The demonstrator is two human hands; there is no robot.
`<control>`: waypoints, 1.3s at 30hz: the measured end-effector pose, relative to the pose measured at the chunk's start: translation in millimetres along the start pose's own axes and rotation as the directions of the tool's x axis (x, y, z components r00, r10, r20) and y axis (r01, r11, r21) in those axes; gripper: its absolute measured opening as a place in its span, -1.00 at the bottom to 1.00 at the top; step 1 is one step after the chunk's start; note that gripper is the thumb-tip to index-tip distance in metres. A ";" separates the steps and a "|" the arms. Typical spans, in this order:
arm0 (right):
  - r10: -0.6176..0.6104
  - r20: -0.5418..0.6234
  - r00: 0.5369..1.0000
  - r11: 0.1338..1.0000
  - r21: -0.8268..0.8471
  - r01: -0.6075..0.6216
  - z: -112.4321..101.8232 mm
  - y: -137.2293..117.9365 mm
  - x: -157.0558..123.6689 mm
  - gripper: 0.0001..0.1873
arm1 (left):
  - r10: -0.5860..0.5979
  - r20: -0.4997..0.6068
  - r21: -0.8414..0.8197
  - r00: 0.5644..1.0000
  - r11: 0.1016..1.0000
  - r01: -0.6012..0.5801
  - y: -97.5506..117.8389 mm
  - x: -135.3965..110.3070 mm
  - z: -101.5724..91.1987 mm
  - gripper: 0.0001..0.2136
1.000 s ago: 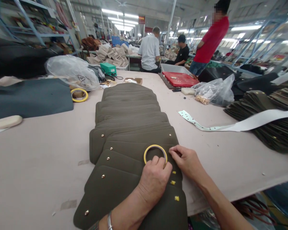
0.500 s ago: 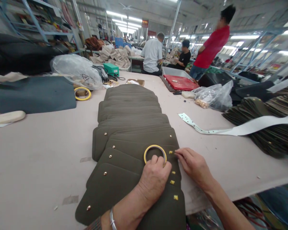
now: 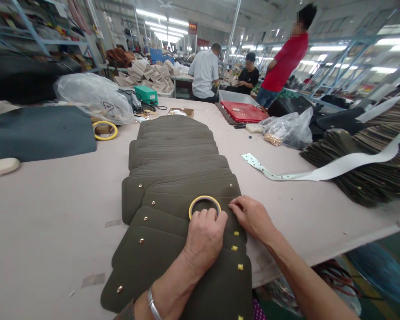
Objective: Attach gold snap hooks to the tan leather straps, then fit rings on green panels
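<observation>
My left hand [image 3: 206,231] is closed around the lower rim of a yellow roll of tape [image 3: 205,198], holding it over the overlapping dark olive panels [image 3: 183,189]. My right hand [image 3: 251,215] has its thumb and fingertips together at the right edge of a panel, just right of the roll; whatever lies under those fingertips is hidden. Small yellow tape pieces [image 3: 234,248] stick to several panels along their right side. Gold-coloured snap studs [image 3: 142,241] show near the left edges of the nearer panels.
A second yellow tape roll [image 3: 116,131] lies by a grey-blue sheet [image 3: 43,133]. On the right are a perforated white strip [image 3: 296,175], a pile of dark panels [image 3: 363,178] and a plastic bag with gold pieces [image 3: 286,131]. Several people are further back, one in red [image 3: 288,55].
My right fingertips have come inward onto the panel, covering the spot where the farthest yellow tape piece showed. The left hand keeps the roll. The whole view has shifted slightly.
</observation>
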State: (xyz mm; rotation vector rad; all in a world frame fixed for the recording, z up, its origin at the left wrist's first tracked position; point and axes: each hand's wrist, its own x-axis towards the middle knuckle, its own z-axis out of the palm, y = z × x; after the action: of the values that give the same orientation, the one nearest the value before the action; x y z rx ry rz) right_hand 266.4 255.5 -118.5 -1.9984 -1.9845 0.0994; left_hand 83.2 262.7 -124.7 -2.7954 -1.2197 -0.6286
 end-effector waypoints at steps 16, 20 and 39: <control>0.165 0.028 0.986 0.941 0.294 -0.166 -1.3 -19.9 -39.2 -0.82 | 0.062 -0.130 -0.162 0.990 0.983 -0.082 -7.2 2.9 -20.6 -0.82; 0.161 -0.003 0.987 0.880 0.453 -0.143 -9.0 -5.0 -48.3 -0.73 | 0.075 -0.208 -0.287 0.975 0.948 -0.134 -8.2 0.3 -36.4 -0.78; -0.344 -0.434 0.833 0.830 0.275 0.486 -9.8 -44.2 -59.2 -0.81 | 0.215 -0.352 -0.241 0.911 0.920 -0.310 -6.5 -22.3 -24.7 -0.71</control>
State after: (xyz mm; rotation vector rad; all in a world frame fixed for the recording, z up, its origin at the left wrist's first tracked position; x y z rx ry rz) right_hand 224.6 194.7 -107.5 -1.1988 -1.9284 -0.0027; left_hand 56.2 247.2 -111.2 -2.8472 -0.7192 -1.2659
